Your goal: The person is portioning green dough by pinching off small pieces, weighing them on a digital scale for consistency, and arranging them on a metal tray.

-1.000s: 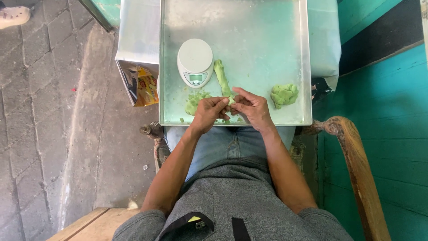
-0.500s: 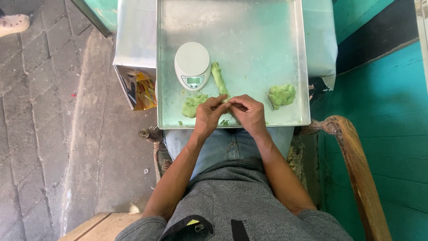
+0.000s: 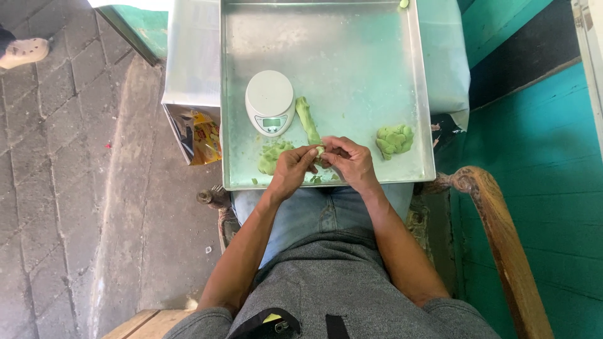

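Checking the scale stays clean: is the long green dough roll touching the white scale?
Apart. The head view shows a strip of bare tray between the dough roll and the white scale.

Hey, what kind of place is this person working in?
Probably a small street-side or home food-making spot, not a full kitchen: a metal tray with green dough, a small scale, paving stones and a wooden chair.

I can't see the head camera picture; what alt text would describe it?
Seen from above, a seated person's left hand and right hand pinch a small piece of green dough over a metal tray holding a white kitchen scale and more dough lumps.
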